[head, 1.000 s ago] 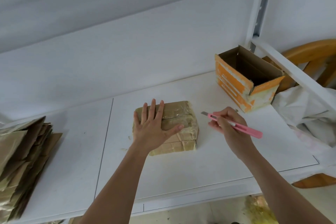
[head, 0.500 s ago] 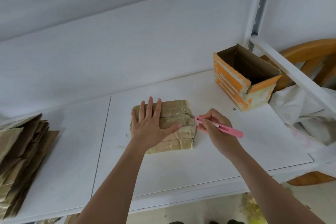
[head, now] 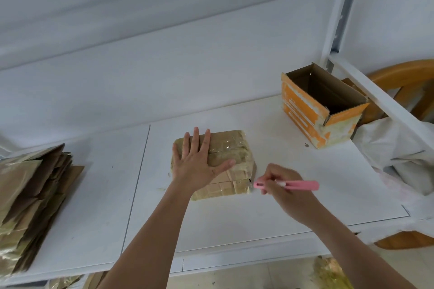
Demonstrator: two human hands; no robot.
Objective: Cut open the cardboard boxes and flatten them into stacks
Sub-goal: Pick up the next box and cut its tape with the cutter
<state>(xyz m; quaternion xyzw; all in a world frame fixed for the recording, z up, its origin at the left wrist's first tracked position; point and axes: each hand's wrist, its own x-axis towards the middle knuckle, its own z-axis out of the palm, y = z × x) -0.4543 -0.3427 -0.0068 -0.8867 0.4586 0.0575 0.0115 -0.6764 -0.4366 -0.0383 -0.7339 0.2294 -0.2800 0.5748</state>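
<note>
A small taped brown cardboard box (head: pixel 231 148) lies on the white shelf (head: pixel 270 213) in the middle. My left hand (head: pixel 197 162) presses flat on its top, fingers spread. My right hand (head: pixel 284 183) grips a pink utility knife (head: pixel 298 185) whose front end sits at the box's near right corner; the blade itself is too small to make out. On the left edge of the shelf lies a stack of flattened brown cardboard (head: pixel 30 197).
An open orange and white cardboard box (head: pixel 314 110) stands at the back right of the shelf. A white sack (head: pixel 397 148) and a wooden chair (head: pixel 408 73) are beyond the shelf's right end. A white upright post (head: pixel 338 21) rises at the back right.
My right hand has carried the knife from the box's upper right side down toward me to its near right corner. My left hand has stayed pressed on the box.
</note>
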